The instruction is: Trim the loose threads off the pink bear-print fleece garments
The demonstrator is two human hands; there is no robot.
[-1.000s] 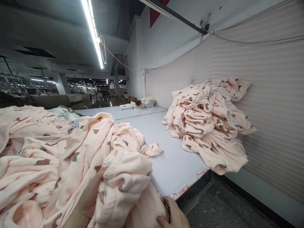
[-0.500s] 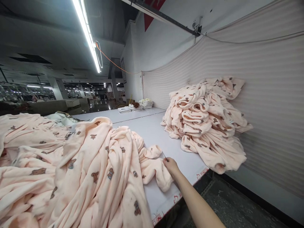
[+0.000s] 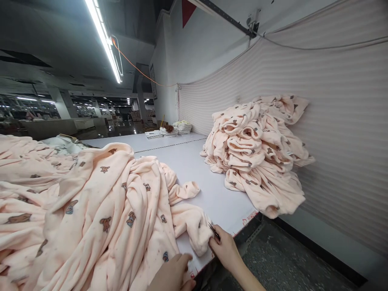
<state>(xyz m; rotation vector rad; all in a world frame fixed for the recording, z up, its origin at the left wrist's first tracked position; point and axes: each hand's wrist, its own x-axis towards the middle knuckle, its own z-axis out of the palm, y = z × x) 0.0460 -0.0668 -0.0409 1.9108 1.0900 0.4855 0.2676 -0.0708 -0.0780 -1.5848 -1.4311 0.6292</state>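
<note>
Right hand is low at the near table edge, fingers closed around small snips, whose tips touch the sleeve end of the pink garment. The garment lies spread over the table's left side, with the sleeve trailing toward the edge. Left hand sits at the bottom, fingers curled on the fabric just beside the sleeve; I can't tell whether it grips. Across the bare table, well apart, a pile of matching pink garments leans against the striped curtain.
</note>
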